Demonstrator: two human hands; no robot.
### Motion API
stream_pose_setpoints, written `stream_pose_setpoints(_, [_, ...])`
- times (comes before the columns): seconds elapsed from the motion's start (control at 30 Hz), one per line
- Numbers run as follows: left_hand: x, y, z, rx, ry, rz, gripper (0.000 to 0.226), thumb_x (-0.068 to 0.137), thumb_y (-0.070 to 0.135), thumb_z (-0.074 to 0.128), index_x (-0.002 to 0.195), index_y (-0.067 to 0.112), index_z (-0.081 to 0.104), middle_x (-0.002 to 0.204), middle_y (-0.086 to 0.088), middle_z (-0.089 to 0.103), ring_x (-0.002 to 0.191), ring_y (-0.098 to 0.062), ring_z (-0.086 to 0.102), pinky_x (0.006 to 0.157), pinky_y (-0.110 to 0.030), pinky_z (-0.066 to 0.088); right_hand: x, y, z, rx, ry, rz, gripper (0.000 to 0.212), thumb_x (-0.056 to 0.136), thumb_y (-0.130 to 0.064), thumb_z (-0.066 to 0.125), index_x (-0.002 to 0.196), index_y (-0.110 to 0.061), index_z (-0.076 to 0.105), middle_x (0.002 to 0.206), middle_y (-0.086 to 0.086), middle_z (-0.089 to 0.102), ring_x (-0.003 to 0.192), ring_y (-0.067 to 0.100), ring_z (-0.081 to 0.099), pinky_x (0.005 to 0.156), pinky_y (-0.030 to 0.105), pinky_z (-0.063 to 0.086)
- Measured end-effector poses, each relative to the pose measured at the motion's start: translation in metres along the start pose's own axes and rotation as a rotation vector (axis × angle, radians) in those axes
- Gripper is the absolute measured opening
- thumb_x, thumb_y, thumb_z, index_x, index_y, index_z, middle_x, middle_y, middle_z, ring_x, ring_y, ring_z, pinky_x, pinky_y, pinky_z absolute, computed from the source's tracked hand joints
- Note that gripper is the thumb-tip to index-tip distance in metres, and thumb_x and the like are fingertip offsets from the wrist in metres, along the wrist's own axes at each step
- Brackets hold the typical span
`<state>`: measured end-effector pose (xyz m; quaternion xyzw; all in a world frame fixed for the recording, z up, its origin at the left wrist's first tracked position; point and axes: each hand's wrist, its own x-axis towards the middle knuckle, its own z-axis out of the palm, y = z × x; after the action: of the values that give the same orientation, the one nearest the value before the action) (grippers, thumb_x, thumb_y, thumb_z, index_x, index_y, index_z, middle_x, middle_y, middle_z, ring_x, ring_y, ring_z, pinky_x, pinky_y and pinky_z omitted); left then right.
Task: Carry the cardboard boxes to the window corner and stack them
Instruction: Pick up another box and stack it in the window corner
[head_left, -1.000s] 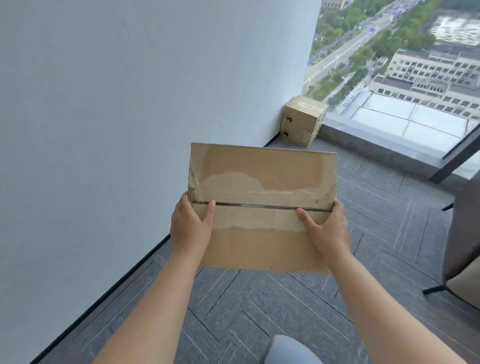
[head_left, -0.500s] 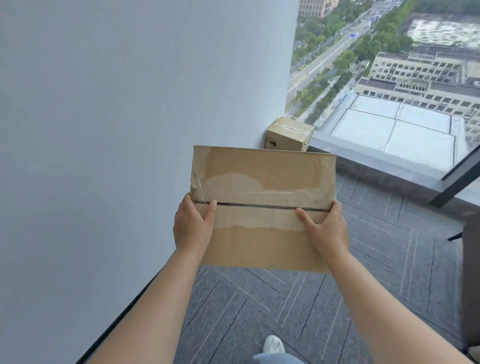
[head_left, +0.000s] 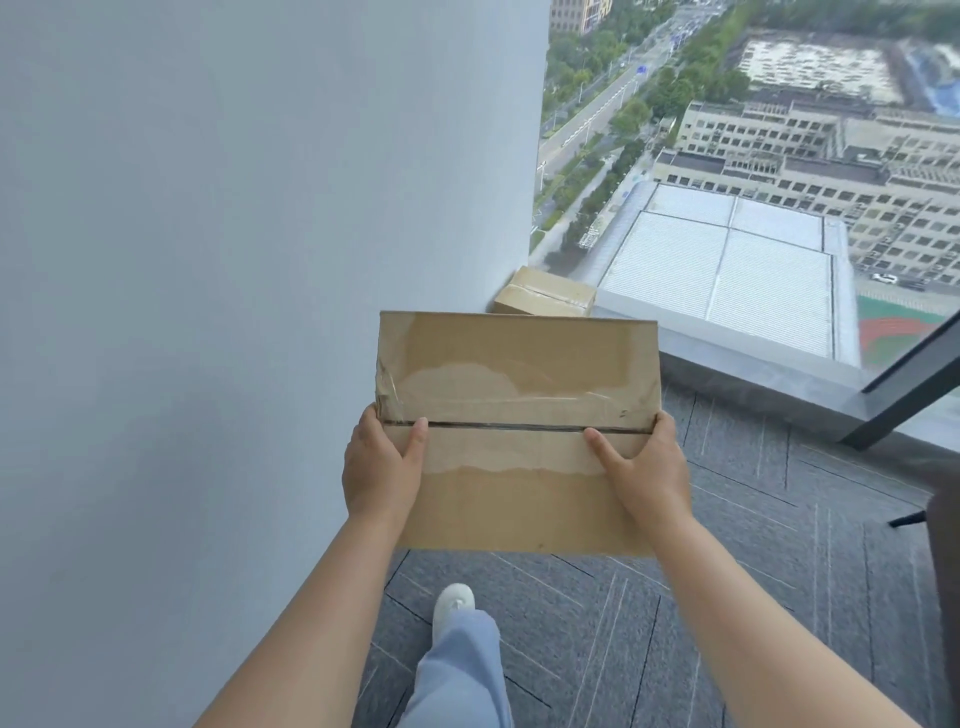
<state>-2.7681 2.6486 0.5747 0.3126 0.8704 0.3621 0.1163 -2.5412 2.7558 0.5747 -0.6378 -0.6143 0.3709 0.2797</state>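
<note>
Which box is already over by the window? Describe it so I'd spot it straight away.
Follow the white wall to where it meets the big window. In that corner sits a small cardboard box, taped along its top seam. Unlike the larger cardboard box gripped by both hands, nobody touches it, and the larger one hides its lower part.

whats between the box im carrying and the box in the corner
Head view: nothing shows between the carried box and the corner box; the carried box hides the floor there.
</note>
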Motion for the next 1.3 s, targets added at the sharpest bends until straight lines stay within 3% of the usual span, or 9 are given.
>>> stream_pose_setpoints(0.33, [0.228,0.046,0.056,0.017,-0.153,0.128,0.061,0.088,0.050,0.048,0.134,0.012,0.039,0.132,-0.007,0.051,0.120,-0.028,0.049,0.095,-0.042,0.044,0.150,-0.071,0.075,-0.025,0.095,0.133,0.081,0.077,-0.051,0.068,0.138,-0.012,0.031,0.129,0.007,0.052,0.115,0.026,0.052,0.087,0.035,0.044])
stream_pose_setpoints(0.53, [0.309,0.077,0.095,0.025,-0.217,0.155,0.059,0.087,0.051,0.049,0.132,0.013,0.041,0.127,-0.005,0.055,0.116,-0.027,0.052,0.090,-0.040,0.045,0.226,-0.090,0.092,-0.007,0.124,0.195,0.083,0.075,-0.052,0.069,0.138,-0.012,0.031,0.131,0.007,0.052,0.116,0.027,0.052,0.094,0.040,0.046])
stream_pose_setpoints(0.93, [0.478,0.167,0.218,0.055,-0.320,0.161,0.055,0.085,0.050,0.052,0.128,0.017,0.044,0.121,-0.003,0.058,0.111,-0.025,0.054,0.087,-0.036,0.045,0.443,-0.101,0.116,0.034,0.111,0.273,0.079,0.075,-0.051,0.070,0.135,-0.015,0.033,0.129,0.006,0.054,0.114,0.028,0.054,0.093,0.042,0.046])
stream_pose_setpoints(1.3, [0.631,0.244,0.352,0.097,-0.420,0.186,0.049,0.089,0.045,0.051,0.128,0.017,0.045,0.124,-0.001,0.058,0.115,-0.026,0.052,0.086,-0.031,0.039,0.648,-0.099,0.129,0.016,0.066,0.300,0.077,0.079,-0.047,0.068,0.136,-0.011,0.032,0.132,0.008,0.051,0.118,0.027,0.050,0.094,0.037,0.042])
